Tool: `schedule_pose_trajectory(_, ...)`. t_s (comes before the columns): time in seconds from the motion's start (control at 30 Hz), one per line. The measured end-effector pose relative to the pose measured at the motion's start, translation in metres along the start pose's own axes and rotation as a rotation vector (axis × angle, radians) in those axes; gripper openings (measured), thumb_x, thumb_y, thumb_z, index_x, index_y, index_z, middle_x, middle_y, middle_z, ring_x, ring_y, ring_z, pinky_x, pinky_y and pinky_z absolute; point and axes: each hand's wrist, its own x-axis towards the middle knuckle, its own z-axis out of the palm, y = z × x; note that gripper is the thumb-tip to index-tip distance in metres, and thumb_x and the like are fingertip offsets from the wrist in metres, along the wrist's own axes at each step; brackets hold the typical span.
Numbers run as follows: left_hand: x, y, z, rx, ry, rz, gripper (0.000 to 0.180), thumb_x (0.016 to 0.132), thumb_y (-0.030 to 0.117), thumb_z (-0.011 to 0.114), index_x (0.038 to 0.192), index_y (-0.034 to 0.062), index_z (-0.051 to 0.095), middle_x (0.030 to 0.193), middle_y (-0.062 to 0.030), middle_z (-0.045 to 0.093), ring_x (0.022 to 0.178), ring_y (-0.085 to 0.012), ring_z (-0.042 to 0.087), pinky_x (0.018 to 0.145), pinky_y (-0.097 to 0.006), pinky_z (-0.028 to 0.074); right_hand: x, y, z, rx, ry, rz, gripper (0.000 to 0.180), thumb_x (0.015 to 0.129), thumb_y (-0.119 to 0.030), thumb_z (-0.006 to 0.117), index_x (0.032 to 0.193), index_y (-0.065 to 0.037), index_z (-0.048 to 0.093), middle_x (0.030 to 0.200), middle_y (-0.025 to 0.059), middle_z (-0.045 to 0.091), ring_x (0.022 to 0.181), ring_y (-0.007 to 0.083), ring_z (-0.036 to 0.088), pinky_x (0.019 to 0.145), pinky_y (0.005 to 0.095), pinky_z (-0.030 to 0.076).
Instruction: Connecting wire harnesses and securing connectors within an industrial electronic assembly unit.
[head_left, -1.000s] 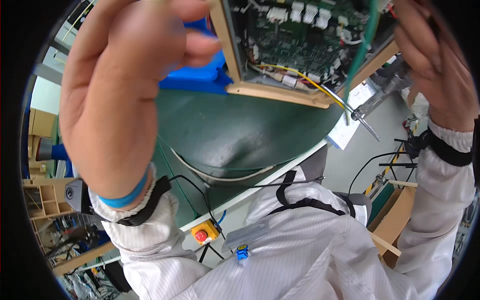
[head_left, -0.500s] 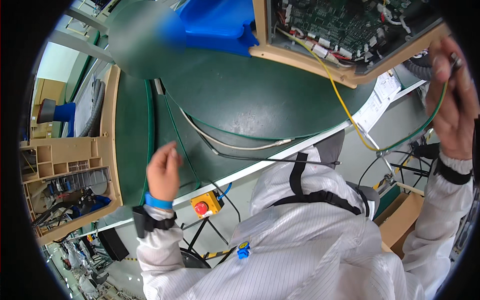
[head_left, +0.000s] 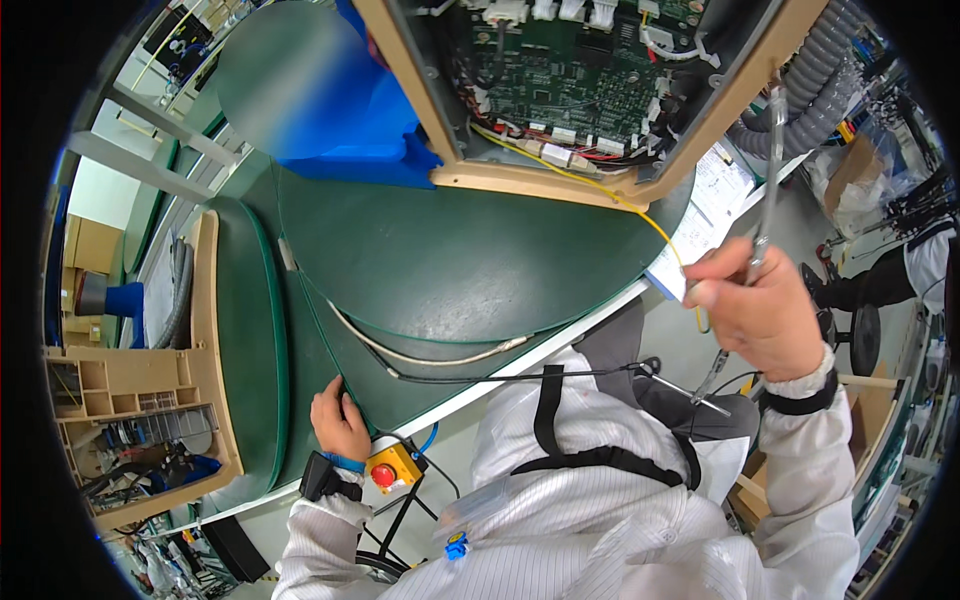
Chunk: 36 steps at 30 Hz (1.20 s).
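A: Take the green mat (head_left: 470, 265) as the landmark. Where are the hands?

B: The left hand (head_left: 338, 420) rests flat, fingers loosely spread, on the mat's near left edge, holding nothing. Just below it, off the mat's edge, sits a yellow box with a red button (head_left: 390, 468). The right hand (head_left: 762, 315) is raised off the mat's right end, closed on a thin metal tool (head_left: 768, 170) that points up toward the open unit (head_left: 590, 90) at the mat's far side.

A: And the wire?

B: A yellow wire (head_left: 600, 188) leaves the circuit board (head_left: 575, 75) inside the unit, crosses the wooden frame and runs down to the right hand; a short loop shows under the fingers. I judge the hand pinches it together with the tool, though the exact grip is hard to read.

A: What could go wrong?

B: The wire looks fairly taut. A pull away from the mat could strain its connector on the board. The tool tip stands close to the unit's edge, so a slip might scrape parts there. The grey cable (head_left: 440, 355) and black cable (head_left: 500, 378) lie loose on the mat's near side, and a sleeve could drag them.

A: What can't you tell?

B: The unit is cut off by the upper rim, so the wire's far end is unclear. A blurred patch covers part of the blue bin (head_left: 350, 130) at the mat's far left. The tool's lower end disappears behind the hand.
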Motion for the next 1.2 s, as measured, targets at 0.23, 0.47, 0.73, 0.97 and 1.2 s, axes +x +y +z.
schedule_pose_trajectory(0.23, 0.007, 0.008, 0.000, 0.140, -0.030, -0.043, 0.026, 0.089, 0.006, 0.051, 0.113, 0.0000, 0.060, 0.088, -0.0162, 0.057, 0.083, -0.0336, 0.054, 0.078, -0.043, 0.041, 0.049, 0.056, 0.006, -0.514, -0.060, 0.075, 0.010, 0.084, -0.006, 0.071, 0.086, 0.002, 0.066, 0.071, -0.0007, 0.061, 0.065, 0.0057, 0.052, 0.056, 0.0252, 0.041)
schedule_pose_trajectory(0.47, 0.006, 0.001, 0.006, 0.143, 0.028, -0.020, 0.026, 0.090, 0.001, 0.051, 0.115, -0.0009, 0.060, 0.095, -0.0186, 0.059, 0.090, -0.0348, 0.056, 0.084, -0.040, 0.043, 0.091, 0.087, 0.027, -0.613, -0.392, 0.138, 0.017, 0.083, -0.008, 0.070, 0.077, 0.003, 0.059, 0.070, 0.0027, 0.063, 0.060, 0.0048, 0.048, 0.051, 0.0253, 0.038)
schedule_pose_trajectory(0.73, 0.003, -0.009, 0.000, 0.107, -0.015, -0.027, 0.023, 0.092, 0.007, 0.054, 0.112, -0.0011, 0.062, 0.087, -0.0164, 0.057, 0.081, -0.0320, 0.055, 0.074, -0.039, 0.043, 0.103, 0.099, 0.027, -0.434, -0.375, 0.171, 0.012, 0.087, -0.005, 0.067, 0.097, 0.000, 0.064, 0.068, 0.0005, 0.059, 0.046, 0.0029, 0.040, 0.041, 0.0209, 0.029)
schedule_pose_trajectory(0.97, -0.012, -0.035, 0.002, -0.392, 0.065, -0.209, 0.026, 0.096, 0.021, 0.058, 0.106, 0.0004, 0.069, 0.089, -0.0093, 0.066, 0.083, -0.0189, 0.061, 0.075, -0.028, 0.046, 0.108, 0.103, 0.024, -0.334, -0.377, 0.119, 0.017, 0.091, -0.014, 0.066, 0.100, 0.000, 0.062, 0.081, 0.0079, 0.066, 0.040, 0.0031, 0.036, 0.038, 0.0212, 0.026)
schedule_pose_trajectory(1.2, -0.060, -0.056, -0.014, -0.077, 0.185, -0.445, 0.022, 0.096, 0.023, 0.058, 0.104, 0.0057, 0.068, 0.083, -0.0102, 0.069, 0.074, -0.0166, 0.065, 0.070, -0.027, 0.050, 0.102, 0.106, 0.024, -0.349, -0.343, 0.125, 0.016, 0.093, -0.015, 0.063, 0.101, -0.001, 0.061, 0.082, 0.0061, 0.064, 0.038, 0.0026, 0.034, 0.036, 0.0194, 0.023)
